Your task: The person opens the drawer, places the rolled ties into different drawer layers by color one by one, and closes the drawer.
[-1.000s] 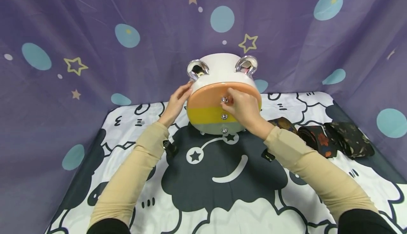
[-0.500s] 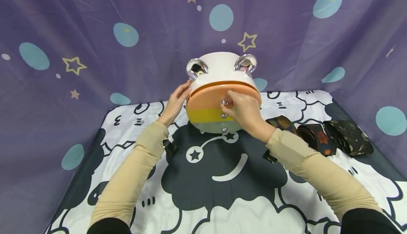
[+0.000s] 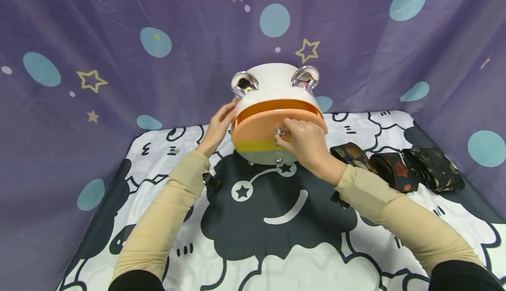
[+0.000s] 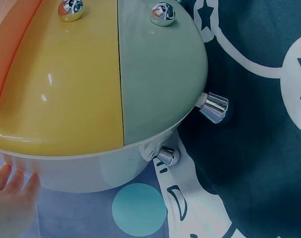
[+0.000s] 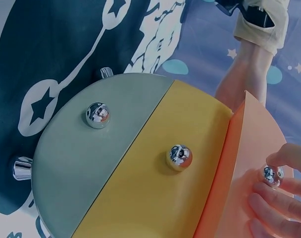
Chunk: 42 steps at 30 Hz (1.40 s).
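A rounded white drawer box (image 3: 272,78) with two chrome ring ears stands at the back of the table. Its front has an orange drawer (image 3: 253,128), a yellow drawer (image 4: 66,89) and a grey-green drawer (image 4: 163,79), each with a chrome ball knob. My right hand (image 3: 306,143) pinches the orange drawer's knob (image 5: 272,175) between thumb and fingers. That top drawer is pulled partway out, leaving a dark orange gap above its front. My left hand (image 3: 217,128) rests with straight fingers against the box's left side; its fingertips touch the white shell in the left wrist view.
Rolled dark patterned fabric pieces, one with a red flower (image 3: 401,172) and one black (image 3: 432,170), lie right of the box. Another roll (image 3: 352,154) sits partly behind my right forearm. A cartoon-print cloth (image 3: 276,212) covers the table; a purple curtain (image 3: 197,40) hangs behind.
The orange drawer, flush with the box a second ago, has slid out toward me with my right hand on its knob. My left hand has stayed at the side.
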Each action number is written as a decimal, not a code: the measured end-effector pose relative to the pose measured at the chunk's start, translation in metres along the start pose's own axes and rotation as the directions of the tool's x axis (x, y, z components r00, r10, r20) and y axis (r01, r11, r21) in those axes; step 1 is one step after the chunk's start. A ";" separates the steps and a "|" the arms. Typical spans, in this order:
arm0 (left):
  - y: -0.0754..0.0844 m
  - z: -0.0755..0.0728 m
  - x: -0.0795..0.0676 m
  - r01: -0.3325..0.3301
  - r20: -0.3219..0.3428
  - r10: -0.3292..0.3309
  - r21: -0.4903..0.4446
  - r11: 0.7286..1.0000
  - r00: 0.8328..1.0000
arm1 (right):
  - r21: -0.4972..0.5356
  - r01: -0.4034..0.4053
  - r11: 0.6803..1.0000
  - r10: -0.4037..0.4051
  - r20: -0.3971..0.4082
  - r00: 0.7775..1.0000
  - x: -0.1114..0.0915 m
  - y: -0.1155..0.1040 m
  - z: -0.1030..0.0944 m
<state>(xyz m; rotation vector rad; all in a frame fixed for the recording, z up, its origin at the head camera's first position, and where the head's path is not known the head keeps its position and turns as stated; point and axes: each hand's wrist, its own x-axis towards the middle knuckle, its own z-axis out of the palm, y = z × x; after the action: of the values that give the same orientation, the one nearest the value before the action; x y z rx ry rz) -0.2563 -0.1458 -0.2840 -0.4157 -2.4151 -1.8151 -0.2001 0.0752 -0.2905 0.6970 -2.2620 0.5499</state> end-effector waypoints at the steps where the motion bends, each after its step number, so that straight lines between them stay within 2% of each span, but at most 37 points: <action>1: 0.000 0.000 0.000 0.002 0.000 -0.002 -0.001 1.000 1.000 | -0.003 0.006 1.000 -0.006 -0.005 1.000 -0.001 0.000 0.000; 14: -0.002 -0.001 0.000 -0.009 -0.008 0.009 -0.020 1.000 1.000 | -0.053 0.047 0.997 -0.050 -0.043 0.998 -0.008 -0.009 -0.006; 34: -0.004 0.000 0.001 -0.010 0.018 0.010 -0.010 1.000 1.000 | -0.109 0.030 0.994 -0.028 0.018 0.999 -0.022 -0.028 -0.024; 42: -0.026 -0.005 0.014 -0.001 0.020 0.001 -0.001 1.000 1.000 | -0.106 0.072 0.992 -0.069 0.024 0.997 -0.026 -0.033 -0.031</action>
<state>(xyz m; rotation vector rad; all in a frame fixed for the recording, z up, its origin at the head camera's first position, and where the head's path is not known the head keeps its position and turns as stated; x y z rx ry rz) -0.2768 -0.1545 -0.3032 -0.4381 -2.4264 -1.8210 -0.1489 0.0759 -0.2825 0.7285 -2.2576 0.3866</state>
